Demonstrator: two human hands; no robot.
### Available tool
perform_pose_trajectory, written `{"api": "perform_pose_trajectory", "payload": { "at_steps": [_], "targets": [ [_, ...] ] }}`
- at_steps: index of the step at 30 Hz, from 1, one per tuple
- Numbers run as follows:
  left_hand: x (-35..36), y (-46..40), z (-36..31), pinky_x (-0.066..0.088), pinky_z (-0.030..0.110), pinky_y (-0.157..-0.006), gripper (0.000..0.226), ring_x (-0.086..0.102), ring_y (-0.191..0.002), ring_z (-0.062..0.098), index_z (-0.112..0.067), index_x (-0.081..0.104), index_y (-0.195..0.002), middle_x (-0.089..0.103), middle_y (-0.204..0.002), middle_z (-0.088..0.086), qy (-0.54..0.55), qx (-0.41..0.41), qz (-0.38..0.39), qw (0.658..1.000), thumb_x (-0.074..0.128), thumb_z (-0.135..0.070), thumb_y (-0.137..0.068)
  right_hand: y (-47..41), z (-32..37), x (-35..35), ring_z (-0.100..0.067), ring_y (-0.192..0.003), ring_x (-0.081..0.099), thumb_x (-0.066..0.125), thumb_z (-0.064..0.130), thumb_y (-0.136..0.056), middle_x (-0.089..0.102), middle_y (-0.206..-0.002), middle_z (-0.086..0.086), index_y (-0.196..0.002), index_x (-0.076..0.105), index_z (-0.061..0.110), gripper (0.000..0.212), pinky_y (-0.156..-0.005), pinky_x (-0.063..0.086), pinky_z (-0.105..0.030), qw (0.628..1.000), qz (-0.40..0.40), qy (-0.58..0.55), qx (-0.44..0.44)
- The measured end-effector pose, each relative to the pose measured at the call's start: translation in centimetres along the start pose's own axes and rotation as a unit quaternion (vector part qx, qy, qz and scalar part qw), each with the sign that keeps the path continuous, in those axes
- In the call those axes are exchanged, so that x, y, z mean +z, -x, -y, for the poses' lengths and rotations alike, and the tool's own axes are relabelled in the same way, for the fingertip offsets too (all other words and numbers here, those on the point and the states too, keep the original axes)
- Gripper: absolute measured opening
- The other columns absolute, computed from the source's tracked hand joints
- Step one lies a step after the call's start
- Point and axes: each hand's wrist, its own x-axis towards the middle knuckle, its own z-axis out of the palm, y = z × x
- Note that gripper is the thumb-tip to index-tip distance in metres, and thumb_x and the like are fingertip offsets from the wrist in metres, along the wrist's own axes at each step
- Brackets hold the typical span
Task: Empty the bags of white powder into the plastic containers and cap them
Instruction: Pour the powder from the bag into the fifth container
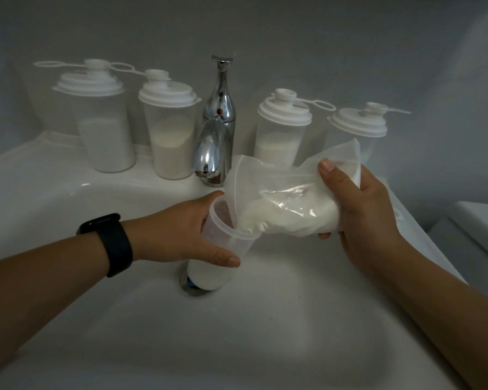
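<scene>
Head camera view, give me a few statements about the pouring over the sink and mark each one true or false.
1. The left hand grips an open plastic container held over the sink basin. True.
2. The right hand holds a metal spoon. False: it grips a clear bag of white powder, tipped with its mouth in the container.
3. Four lidded containers stand on the sink ledge, two on each side of the chrome tap. True.
4. The container being filled already has its lid on. False: its rim is open and the bag's mouth sits inside it.
5. A black watch is on the left wrist. True.
</scene>
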Motion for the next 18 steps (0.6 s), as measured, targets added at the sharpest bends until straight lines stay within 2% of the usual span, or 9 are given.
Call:
{"api": "perform_pose_trajectory", "payload": {
  "at_steps": [12, 15, 18],
  "targets": [
    [0.01, -0.09, 0.07, 0.044, 0.006, -0.097, 0.091, 0.050, -0.127, -0.012, -0.047, 0.037, -0.145, 0.052, -0.136, -0.039, -0.004, -0.003, 0.004, 1.000, 0.089, -0.042, -0.070, -0.02, 0.39, -0.18, -0.025, -0.062, 0.069, 0.070, 0.050, -0.083, 0.074, -0.084, -0.010, -0.110, 0.067, 0.013, 0.045, -0.041, 0.045, -0.028, 1.000, -0.010, 0.003, -0.016],
    [0.04, -0.11, 0.04, 0.045, 0.011, -0.100, 0.092, 0.051, -0.128, -0.010, -0.048, 0.037, -0.145, 0.053, -0.136, -0.037, -0.002, -0.003, 0.006, 1.000, 0.090, -0.043, -0.069, -0.20, 0.43, -0.42, -0.024, -0.062, 0.069, 0.070, 0.048, -0.086, 0.075, -0.082, -0.008, -0.106, 0.068, 0.017, 0.037, -0.040, 0.045, -0.027, 1.000, -0.009, 0.012, -0.016],
    [-0.01, -0.07, 0.09, 0.046, 0.017, -0.105, 0.094, 0.051, -0.129, -0.007, -0.046, 0.037, -0.147, 0.054, -0.138, -0.034, -0.005, -0.003, 0.006, 1.000, 0.090, -0.045, -0.068, -0.24, 0.39, -0.32, -0.024, -0.061, 0.069, 0.067, 0.047, -0.084, 0.075, -0.082, -0.008, -0.108, 0.068, 0.017, 0.039, -0.041, 0.045, -0.027, 1.000, -0.009, 0.012, -0.015]
  ]
}}
